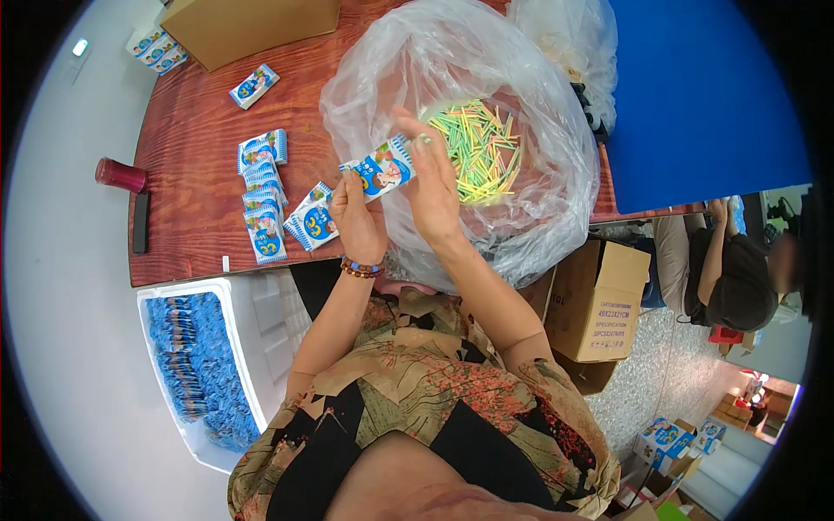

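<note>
A blue-and-white printed packet (382, 171) is pinched at its lower left end by my left hand (358, 219), which wears a beaded bracelet. My right hand (434, 187) is at the packet's other end, at the left side of the stick pile. Its fingertips are blurred, so I cannot make out whether they grip anything. Green, yellow and pink thin sticks (478, 152) lie heaped in a large clear plastic bag (556, 187). Just left of my left hand, similar packets (314, 221) lie on the table, and an overlapping row of packets (263, 195) is farther left.
On the reddish wooden table (195, 130) are a lone packet (254, 87), a dark red cup (120, 175) and a cardboard box (248, 26). A white foam box (228, 321) of blue packets stands lower left. An open carton (608, 304) is at right; another person (730, 269) sits beyond.
</note>
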A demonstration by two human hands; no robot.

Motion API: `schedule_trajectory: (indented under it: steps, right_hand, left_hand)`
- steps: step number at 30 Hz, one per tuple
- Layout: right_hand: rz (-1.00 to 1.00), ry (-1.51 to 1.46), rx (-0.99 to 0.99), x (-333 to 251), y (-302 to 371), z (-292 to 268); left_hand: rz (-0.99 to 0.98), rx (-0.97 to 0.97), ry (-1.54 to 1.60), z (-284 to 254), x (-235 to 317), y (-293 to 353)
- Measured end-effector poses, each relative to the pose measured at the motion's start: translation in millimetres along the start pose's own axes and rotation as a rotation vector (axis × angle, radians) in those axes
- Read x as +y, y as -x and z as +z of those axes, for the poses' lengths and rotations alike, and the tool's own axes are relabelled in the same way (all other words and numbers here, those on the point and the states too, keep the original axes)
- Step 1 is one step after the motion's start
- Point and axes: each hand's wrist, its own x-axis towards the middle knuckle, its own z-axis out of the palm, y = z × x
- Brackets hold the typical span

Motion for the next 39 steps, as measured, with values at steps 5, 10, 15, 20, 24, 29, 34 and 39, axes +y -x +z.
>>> schedule_trajectory:
  steps: [5, 10, 15, 20, 24, 29, 34, 39]
  right_hand:
    - [-0.058, 0.334, -0.103, 6, -4, -8]
    - [-0.225, 0.789, -0.162, 0, -6, -27]
    - [0.164, 0.605, 0.094, -9, -31, -97]
    - [0.35, 1.663, 0.129, 3, -39, -180]
    - [0.37, 1.78, 0.174, 26, -43, -194]
    - [0.478, 1.469, 0.047, 24, -44, -204]
    - [0.397, 1.277, 0.07, 22, -40, -210]
    - [0.261, 1.024, 0.18, 3, -34, -186]
  left_hand:
    - [-0.093, -0.033, 0.075, 10, 8, -1]
    - [-0.138, -0.07, 0.128, 15, 7, -3]
    - [-0.165, -0.095, 0.188, 3, 7, -7]
    - [-0.188, -0.066, 0.211, -7, 0, -7]
    - [-0.187, -0.159, 0.226, -8, -1, -5]
    - [-0.172, -0.059, 0.21, -3, 9, -4]
    - [-0.183, -0.072, 0.221, -6, 10, -3]
    - [-0.18, -0.071, 0.228, -3, 6, 0]
